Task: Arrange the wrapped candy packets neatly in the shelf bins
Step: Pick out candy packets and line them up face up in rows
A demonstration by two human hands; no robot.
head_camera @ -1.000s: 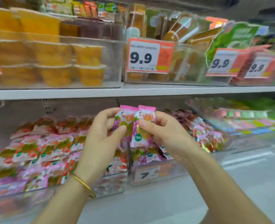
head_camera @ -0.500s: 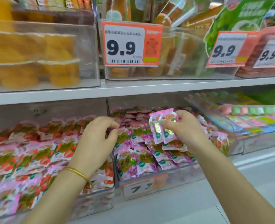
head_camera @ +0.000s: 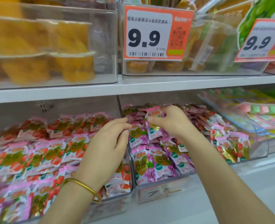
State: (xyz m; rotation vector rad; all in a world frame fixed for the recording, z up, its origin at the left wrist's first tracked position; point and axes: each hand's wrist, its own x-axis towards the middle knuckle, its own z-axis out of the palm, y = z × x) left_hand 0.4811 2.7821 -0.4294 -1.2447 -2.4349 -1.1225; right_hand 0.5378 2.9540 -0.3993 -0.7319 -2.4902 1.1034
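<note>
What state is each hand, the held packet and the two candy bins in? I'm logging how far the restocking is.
left hand: loosely curled, holding nothing, above the bins' divider.
right hand: pinching the held packet.
held packet: raised over the purple-packet bin's back rows.
red-packet bin: full, packets roughly rowed.
purple-packet bin: full, front rows neat, back heap jumbled.

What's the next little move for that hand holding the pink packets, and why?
Probably lower them and lay them flat in the row: the right hand pinches the pink packets above the purple-packet bin, toward its back, while the left hand holds nothing beside it.
</note>
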